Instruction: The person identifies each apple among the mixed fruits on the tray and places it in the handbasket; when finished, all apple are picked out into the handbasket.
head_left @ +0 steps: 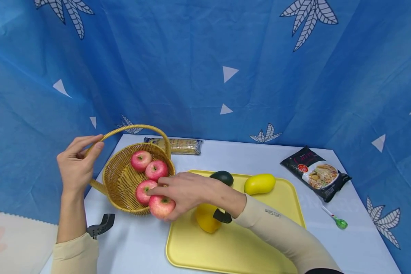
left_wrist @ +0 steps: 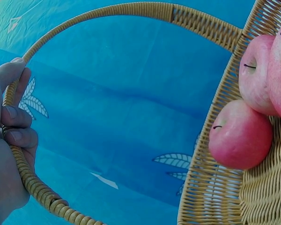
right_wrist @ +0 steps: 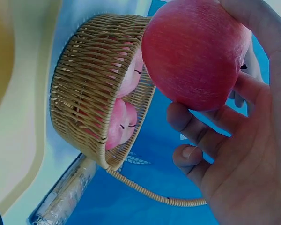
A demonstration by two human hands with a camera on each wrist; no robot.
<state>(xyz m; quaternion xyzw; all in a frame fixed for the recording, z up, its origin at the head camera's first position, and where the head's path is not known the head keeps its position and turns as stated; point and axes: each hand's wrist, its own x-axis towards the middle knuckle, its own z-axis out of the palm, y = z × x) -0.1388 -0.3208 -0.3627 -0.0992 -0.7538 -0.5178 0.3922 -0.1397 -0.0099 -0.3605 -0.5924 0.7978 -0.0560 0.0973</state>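
My left hand (head_left: 78,161) grips the arched handle (left_wrist: 30,176) of a wicker basket (head_left: 121,179), its fingers curled round the cane. Three red apples lie inside, one at the back (head_left: 141,160), one beside it (head_left: 156,169) and one nearer the front (head_left: 144,192). A further apple (head_left: 162,207) is held in my right hand (head_left: 188,190) at the basket's right front rim. In the right wrist view, the thumb and fingers hold this apple (right_wrist: 194,54) close over the rim.
Under my right forearm is a yellow tray (head_left: 233,255) with a yellow-orange fruit (head_left: 207,219), a dark green avocado-like fruit (head_left: 222,177) and a yellow mango (head_left: 259,184). A pasta packet (head_left: 185,146) lies behind the basket. At right are a black noodle packet (head_left: 315,173) and a green spoon (head_left: 340,223).
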